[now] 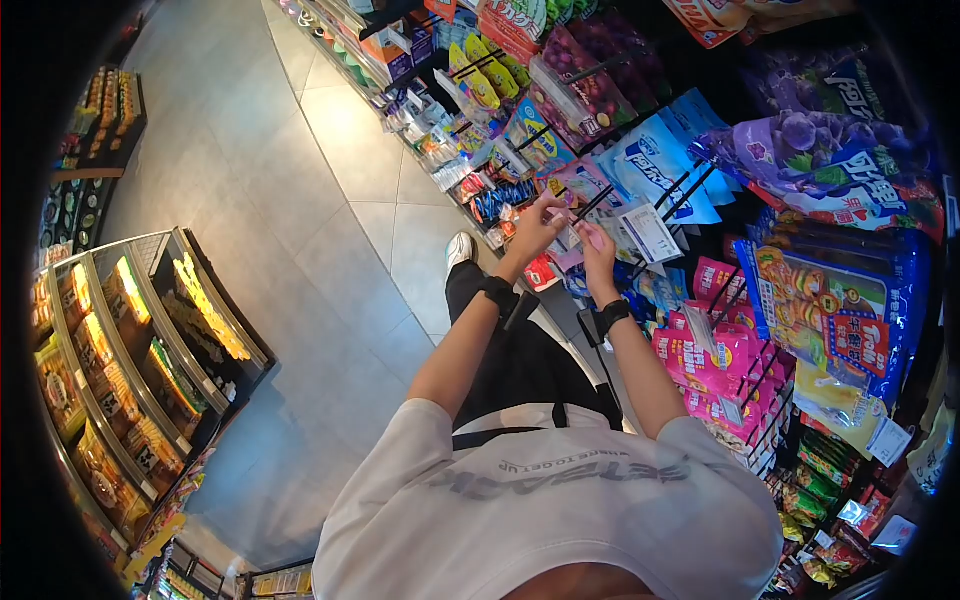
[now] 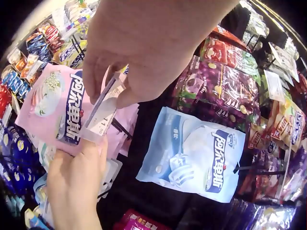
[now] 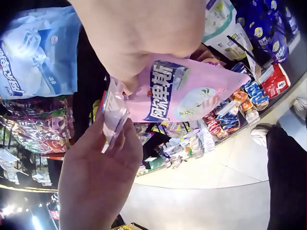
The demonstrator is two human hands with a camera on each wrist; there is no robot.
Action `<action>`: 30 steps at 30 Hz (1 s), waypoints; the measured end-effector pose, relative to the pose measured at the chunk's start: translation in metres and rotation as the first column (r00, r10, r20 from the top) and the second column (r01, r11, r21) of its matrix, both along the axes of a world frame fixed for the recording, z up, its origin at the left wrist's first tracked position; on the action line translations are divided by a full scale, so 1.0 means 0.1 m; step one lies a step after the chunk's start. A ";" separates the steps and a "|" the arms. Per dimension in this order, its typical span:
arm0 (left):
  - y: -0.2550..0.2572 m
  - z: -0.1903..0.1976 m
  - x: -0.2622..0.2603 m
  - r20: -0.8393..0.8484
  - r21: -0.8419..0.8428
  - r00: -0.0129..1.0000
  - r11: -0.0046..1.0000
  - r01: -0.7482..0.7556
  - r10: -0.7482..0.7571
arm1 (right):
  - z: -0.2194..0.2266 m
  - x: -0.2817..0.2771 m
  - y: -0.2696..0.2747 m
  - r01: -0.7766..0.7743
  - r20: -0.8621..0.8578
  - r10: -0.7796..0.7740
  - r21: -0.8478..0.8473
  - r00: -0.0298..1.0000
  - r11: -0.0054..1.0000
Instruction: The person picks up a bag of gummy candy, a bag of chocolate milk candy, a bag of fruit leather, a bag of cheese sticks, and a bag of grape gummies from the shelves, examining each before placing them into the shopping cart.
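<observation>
Left hand (image 1: 536,230) and right hand (image 1: 598,254) both pinch the tag (image 2: 101,117) by the pink bag (image 2: 47,103); best brace one end, ease the other, no bending.

Aisle floor (image 1: 340,290): plenty of bare tile off to the left arm (image 1: 450,355), easy to swing through.
Dark gap (image 2: 145,127): narrow, between the pink bag (image 2: 72,108) and the blue bag (image 2: 192,155); fingers might slip in.
Pink bag's front: partly blocked by left hand (image 1: 537,233), right hand (image 1: 600,258) and the price tag (image 2: 103,115) they pinch.
Blue bag's edge: a black hook (image 2: 259,167) pokes out.
Right forearm (image 1: 642,355): pink packets (image 1: 705,345) crowd beside it.
</observation>
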State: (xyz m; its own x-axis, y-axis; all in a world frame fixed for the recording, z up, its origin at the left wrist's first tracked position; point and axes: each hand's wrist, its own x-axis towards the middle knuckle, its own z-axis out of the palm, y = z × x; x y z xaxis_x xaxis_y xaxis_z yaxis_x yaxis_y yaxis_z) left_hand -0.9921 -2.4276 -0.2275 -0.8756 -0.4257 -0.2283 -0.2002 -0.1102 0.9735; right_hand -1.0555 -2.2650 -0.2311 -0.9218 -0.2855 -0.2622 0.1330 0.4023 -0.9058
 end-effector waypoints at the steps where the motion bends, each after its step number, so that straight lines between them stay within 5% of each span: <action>1: -0.01 0.01 0.01 0.016 -0.018 1.000 1.000 0.009 -0.009 | 0.00 0.01 -0.03 0.014 0.035 -0.012 -0.044 0.999 0.999; 5: 0.01 -0.04 0.02 0.046 -0.023 0.999 0.999 0.026 -0.025 | -0.27 -0.03 0.04 0.026 0.104 -0.003 -0.222 0.995 0.975; 8: 0.03 -0.11 0.02 0.061 -0.037 0.998 0.999 0.031 -0.028 | -0.09 0.00 -0.01 0.146 0.209 -0.084 -0.303 0.974 0.942; 12: 0.02 -0.09 0.02 0.103 -0.026 0.994 0.999 0.046 -0.043 | -0.09 -0.06 -0.04 0.118 0.185 -0.061 -0.314 0.981 0.942; 15: 0.03 -0.09 0.05 0.115 -0.081 0.993 0.997 0.020 -0.011 | 0.02 -0.17 -0.10 0.226 0.301 -0.167 -0.172 0.939 0.959; 19: 0.00 -0.01 0.10 0.137 -0.174 0.990 0.985 0.000 0.024 | -0.04 -0.33 -0.12 0.265 0.244 -0.239 -0.078 0.940 0.961; 21: -0.06 0.17 0.15 0.176 -0.205 0.984 0.979 0.008 0.029 | -0.43 -0.49 0.03 0.300 0.226 -0.287 -0.023 0.931 0.954; 25: -0.16 0.33 0.23 0.200 -0.165 0.980 0.986 0.019 0.015 | -0.57 -0.68 0.20 0.084 0.034 -0.078 -0.227 0.996 0.970; 28: -0.26 0.50 0.29 0.246 -0.147 0.969 0.988 0.053 -0.015 | -0.19 -0.57 0.06 0.162 0.134 -0.151 -0.076 0.979 0.984; 30: -0.27 0.57 0.35 0.199 -0.149 0.980 0.988 0.031 -0.001 | -0.67 -0.61 0.19 0.183 0.046 -0.183 0.003 0.982 0.983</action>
